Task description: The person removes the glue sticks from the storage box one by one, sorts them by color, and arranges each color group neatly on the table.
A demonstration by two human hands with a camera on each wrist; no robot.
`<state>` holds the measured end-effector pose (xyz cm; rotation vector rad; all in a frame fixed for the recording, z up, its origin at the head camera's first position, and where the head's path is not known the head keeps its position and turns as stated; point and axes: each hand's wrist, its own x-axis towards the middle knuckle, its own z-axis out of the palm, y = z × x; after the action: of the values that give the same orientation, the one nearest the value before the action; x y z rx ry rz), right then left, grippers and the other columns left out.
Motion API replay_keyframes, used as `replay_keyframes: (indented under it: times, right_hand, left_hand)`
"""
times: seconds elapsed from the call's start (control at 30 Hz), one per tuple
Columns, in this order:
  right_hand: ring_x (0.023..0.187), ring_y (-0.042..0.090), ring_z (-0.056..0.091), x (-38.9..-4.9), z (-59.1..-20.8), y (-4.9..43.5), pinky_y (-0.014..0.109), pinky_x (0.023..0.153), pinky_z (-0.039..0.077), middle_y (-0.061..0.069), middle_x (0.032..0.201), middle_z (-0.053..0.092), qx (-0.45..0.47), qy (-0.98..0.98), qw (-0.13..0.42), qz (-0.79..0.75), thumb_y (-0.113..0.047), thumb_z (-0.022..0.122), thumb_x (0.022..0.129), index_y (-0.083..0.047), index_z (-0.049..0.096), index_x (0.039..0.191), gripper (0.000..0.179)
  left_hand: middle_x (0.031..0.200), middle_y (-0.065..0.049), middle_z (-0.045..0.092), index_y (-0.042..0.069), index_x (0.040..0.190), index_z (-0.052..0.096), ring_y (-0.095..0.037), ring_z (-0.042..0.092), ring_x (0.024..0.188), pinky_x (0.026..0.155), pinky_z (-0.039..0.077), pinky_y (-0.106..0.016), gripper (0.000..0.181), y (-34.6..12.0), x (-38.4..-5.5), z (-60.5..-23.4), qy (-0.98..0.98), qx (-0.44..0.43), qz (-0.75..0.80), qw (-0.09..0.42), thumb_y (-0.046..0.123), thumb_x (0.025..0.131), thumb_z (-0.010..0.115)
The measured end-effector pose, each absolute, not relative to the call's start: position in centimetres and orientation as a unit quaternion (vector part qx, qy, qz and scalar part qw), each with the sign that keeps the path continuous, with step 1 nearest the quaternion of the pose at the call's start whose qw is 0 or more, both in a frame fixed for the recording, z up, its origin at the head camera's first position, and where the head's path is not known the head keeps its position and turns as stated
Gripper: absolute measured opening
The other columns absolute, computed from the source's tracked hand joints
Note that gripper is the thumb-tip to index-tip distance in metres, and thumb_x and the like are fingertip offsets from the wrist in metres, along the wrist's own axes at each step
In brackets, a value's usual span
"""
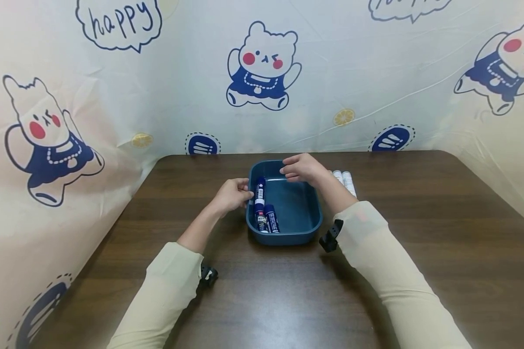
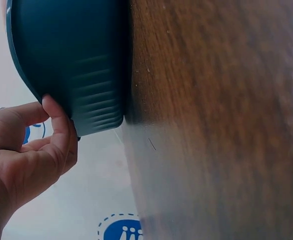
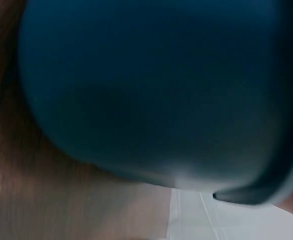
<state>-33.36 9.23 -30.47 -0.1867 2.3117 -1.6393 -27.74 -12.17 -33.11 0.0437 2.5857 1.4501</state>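
Observation:
A dark blue plastic bin (image 1: pixel 294 237) sits on the table. My left hand (image 1: pixel 233 195) pinches its left rim between thumb and fingers; in the left wrist view the left hand (image 2: pixel 34 145) grips the rim beside the ribbed wall. Inside the bin, along its left side, lie several dark blue and white markers (image 1: pixel 271 219). My right hand (image 1: pixel 303 168) is over the bin's far right corner, fingers loosely extended, with nothing seen in them. In the right wrist view the bin's wall (image 3: pixel 146 100) fills most of the picture, blurred, and the hand is hardly visible.
Several white cylinders (image 1: pixel 348 182) lie to the right of the bin, partly hidden behind my right forearm. The brown wooden table (image 1: pixel 262 291) ends at a curtain (image 1: pixel 166 97) printed with cartoon bears. A small black device (image 1: pixel 330 236) sits at my right wrist.

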Motion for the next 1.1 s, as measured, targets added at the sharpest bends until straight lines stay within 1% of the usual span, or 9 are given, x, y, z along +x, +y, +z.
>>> replay_keyframes:
  times: [0.2,0.37,0.53,0.77,0.83,1.1]
  right_hand:
    - [0.112,0.035,0.053,-33.5,-30.5,8.1,0.037,0.088,0.047,0.020,0.125,0.051,-0.065,0.805,0.174,-0.564,-0.010,0.061,0.089,0.004,0.043,0.134,0.050]
    - [0.111,0.037,0.052,-33.2,-30.6,7.2,0.037,0.086,0.048,0.020,0.122,0.052,-0.071,0.808,0.192,-0.552,-0.009,0.062,0.088,0.005,0.042,0.134,0.052]
    - [0.111,0.035,0.053,-33.0,-30.9,6.3,0.037,0.085,0.049,0.020,0.122,0.052,-0.067,0.811,0.212,-0.541,-0.009,0.061,0.088,0.004,0.043,0.134,0.051]
    - [0.101,0.029,0.058,-32.5,-31.3,5.3,0.032,0.079,0.052,0.018,0.119,0.054,-0.061,0.818,0.227,-0.525,-0.009,0.064,0.086,0.005,0.046,0.130,0.049]
    - [0.099,0.028,0.059,-32.3,-31.4,5.2,0.032,0.078,0.052,0.018,0.118,0.055,-0.059,0.820,0.235,-0.518,-0.010,0.064,0.086,0.005,0.047,0.130,0.049]
    - [0.105,0.031,0.057,-32.0,-32.0,5.0,0.038,0.081,0.051,0.019,0.121,0.053,-0.044,0.835,0.280,-0.471,-0.011,0.062,0.088,0.003,0.049,0.127,0.043]
  left_hand:
    - [0.101,-0.014,0.052,0.001,0.140,0.037,-0.026,0.055,0.090,0.075,0.052,-0.035,0.051,-12.2,-27.7,-33.2,0.869,0.019,0.487,0.086,0.008,0.092,0.055]
    - [0.102,-0.014,0.052,0.002,0.140,0.036,-0.026,0.055,0.091,0.075,0.053,-0.032,0.052,-12.2,-27.6,-33.0,0.871,0.015,0.483,0.091,0.009,0.092,0.056]
    - [0.103,-0.014,0.052,0.002,0.140,0.036,-0.026,0.055,0.091,0.075,0.052,-0.031,0.052,-12.2,-27.6,-33.0,0.872,0.016,0.480,0.094,0.009,0.092,0.055]
    - [0.102,-0.014,0.052,0.001,0.141,0.035,-0.026,0.055,0.088,0.076,0.052,-0.034,0.053,-12.3,-27.6,-33.0,0.873,0.021,0.479,0.093,0.008,0.092,0.055]
    - [0.102,-0.014,0.051,0.001,0.141,0.034,-0.026,0.055,0.088,0.076,0.052,-0.034,0.053,-12.3,-27.6,-33.0,0.872,0.023,0.479,0.093,0.009,0.092,0.055]
    - [0.103,-0.014,0.052,0.002,0.141,0.035,-0.026,0.055,0.090,0.075,0.052,-0.032,0.053,-12.4,-27.7,-33.0,0.871,0.025,0.482,0.095,0.009,0.092,0.055]
